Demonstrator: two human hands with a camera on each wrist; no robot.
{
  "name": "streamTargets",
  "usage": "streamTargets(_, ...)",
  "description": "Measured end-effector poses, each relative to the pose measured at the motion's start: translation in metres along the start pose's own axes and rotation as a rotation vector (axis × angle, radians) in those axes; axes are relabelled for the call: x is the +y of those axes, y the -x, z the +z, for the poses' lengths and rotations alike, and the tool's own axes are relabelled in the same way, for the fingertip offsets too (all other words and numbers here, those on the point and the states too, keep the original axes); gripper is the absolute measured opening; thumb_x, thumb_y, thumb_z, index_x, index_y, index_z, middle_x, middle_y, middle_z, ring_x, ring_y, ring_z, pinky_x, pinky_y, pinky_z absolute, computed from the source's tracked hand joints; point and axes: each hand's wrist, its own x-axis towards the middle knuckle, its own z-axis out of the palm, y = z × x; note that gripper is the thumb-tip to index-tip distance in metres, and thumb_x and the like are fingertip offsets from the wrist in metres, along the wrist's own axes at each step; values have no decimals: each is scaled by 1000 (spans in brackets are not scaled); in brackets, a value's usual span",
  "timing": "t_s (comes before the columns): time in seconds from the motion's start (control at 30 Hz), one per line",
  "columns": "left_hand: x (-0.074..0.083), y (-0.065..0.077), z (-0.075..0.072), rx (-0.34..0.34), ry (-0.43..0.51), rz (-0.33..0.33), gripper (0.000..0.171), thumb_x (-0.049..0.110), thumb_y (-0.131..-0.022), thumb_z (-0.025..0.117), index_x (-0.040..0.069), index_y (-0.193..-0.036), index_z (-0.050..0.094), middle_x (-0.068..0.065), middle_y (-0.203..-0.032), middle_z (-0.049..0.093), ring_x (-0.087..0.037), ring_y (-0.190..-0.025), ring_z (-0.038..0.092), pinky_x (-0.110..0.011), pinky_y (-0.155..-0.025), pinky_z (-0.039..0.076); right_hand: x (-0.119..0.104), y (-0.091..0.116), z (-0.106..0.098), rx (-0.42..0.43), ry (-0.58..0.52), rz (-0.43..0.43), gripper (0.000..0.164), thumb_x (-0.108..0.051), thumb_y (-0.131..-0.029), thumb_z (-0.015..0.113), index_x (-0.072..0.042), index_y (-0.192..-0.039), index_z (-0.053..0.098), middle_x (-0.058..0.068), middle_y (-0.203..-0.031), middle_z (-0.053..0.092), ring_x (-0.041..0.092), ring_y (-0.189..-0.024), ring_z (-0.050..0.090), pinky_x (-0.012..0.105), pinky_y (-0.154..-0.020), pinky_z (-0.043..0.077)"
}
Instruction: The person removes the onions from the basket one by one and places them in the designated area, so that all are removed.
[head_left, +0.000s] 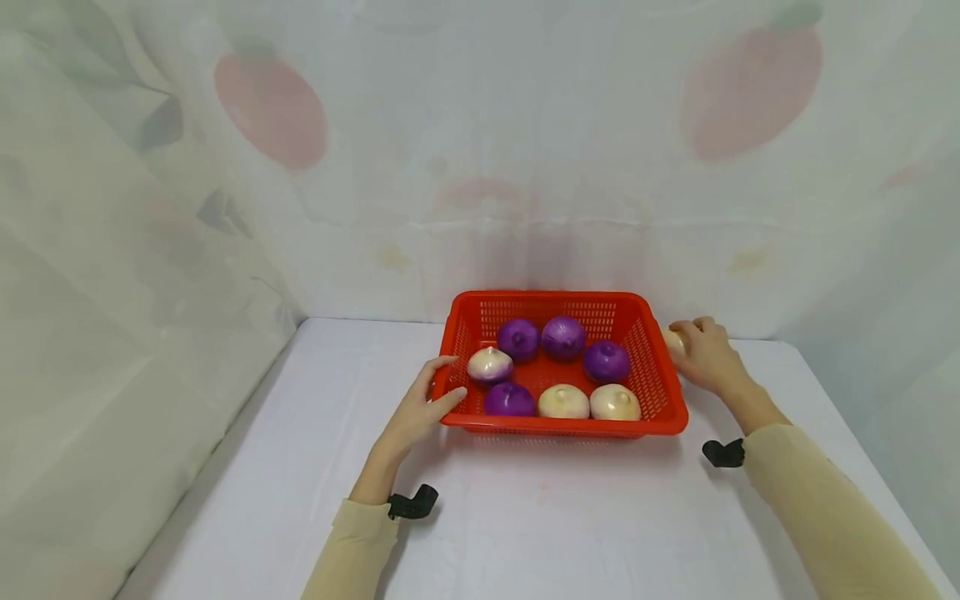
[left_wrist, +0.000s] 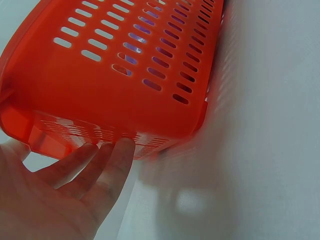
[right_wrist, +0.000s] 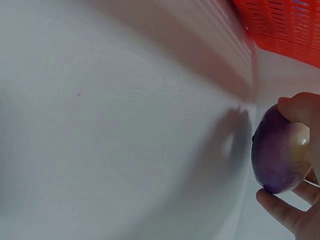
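A red plastic basket (head_left: 573, 425) with slotted walls stands on the table and holds several turnips, some purple side up like this turnip (head_left: 564, 337), others pale side up like this turnip (head_left: 615, 402). My left hand (head_left: 416, 408) grips the basket's left end, thumb at the rim and fingers against the outer wall, as the left wrist view shows. To the right of the basket, my right hand (head_left: 708, 357) holds one purple-and-white turnip (right_wrist: 280, 150) between thumb and fingers. In the head view that hand mostly hides this turnip.
A white cloth covers the table (head_left: 300, 467). Behind it rises a pale curtain (head_left: 525, 167) with faded fruit prints, close to the basket's back edge. More fabric (head_left: 112, 333) hangs along the left side.
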Motion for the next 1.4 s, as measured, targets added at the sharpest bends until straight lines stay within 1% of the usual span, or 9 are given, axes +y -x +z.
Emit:
streamTargets(0.1,1,0,1,-1,-1,0,64,38,-96,70,20,-151,41,-15,-149,47,-30,-126,55,-50,-101,50,2,1,3,-21,5,9,49,-27,-98,60,-1,-138,49,39,-138,34,60,-124,34,78,-86,42)
streamTargets(0.33,3,2,2,4,-5,-5,63,37,-96,69,20,-151,42,-14,-150,46,-30,-126,54,-51,-102,49,2,3,4,-53,23,14,50,-26,-98,59,-1,-141,47,40,-139,33,59,-125,34,78,-88,43)
streamTargets(0.5,2,1,2,3,-1,-2,63,37,-97,69,20,-151,42,-13,-150,46,-30,-127,54,-51,-102,49,0,5,-6,-59,47,2,55,-27,-96,62,-1,-143,47,40,-139,35,59,-125,36,78,-87,42)
streamTargets(0.63,1,1,2,5,-3,-2,62,37,-96,70,23,-150,42,-14,-150,46,-30,-127,54,-51,-102,49,-3,8,-18,-51,60,-19,57,-28,-96,64,0,-143,46,41,-139,36,60,-124,37,78,-86,43)
streamTargets(0.8,0,1,0,8,-6,0,59,37,-96,70,27,-148,44,-11,-148,48,-29,-126,55,-51,-102,48,-13,13,-37,-10,56,-50,55,-26,-97,64,4,-141,48,40,-138,37,60,-123,37,76,-90,43)
streamTargets(1.0,0,1,0,3,-3,4,60,37,-97,69,24,-149,43,-10,-148,47,-30,-127,54,-52,-102,48,-32,20,-59,70,45,-93,52,-20,-96,66,7,-137,50,39,-136,40,58,-121,39,74,-92,43)
streamTargets(1.13,0,1,0,10,-12,5,60,37,-97,69,23,-149,42,-9,-147,47,-30,-127,54,-52,-102,48,-43,23,-69,98,45,-108,50,-20,-97,66,5,-137,51,36,-137,41,56,-123,39,74,-90,44)
streamTargets(1.27,0,0,0,16,-21,2,59,38,-96,70,25,-148,43,-9,-147,47,-30,-127,54,-52,-102,48,-54,27,-75,117,41,-125,49,-21,-96,67,3,-137,53,34,-138,42,55,-124,40,75,-90,44)
streamTargets(1.4,-1,0,0,17,-20,1,58,39,-96,70,28,-146,44,-10,-148,47,-30,-127,53,-53,-103,48,-66,31,-80,139,22,-163,49,-19,-95,69,2,-137,55,32,-138,44,53,-124,42,74,-93,44)
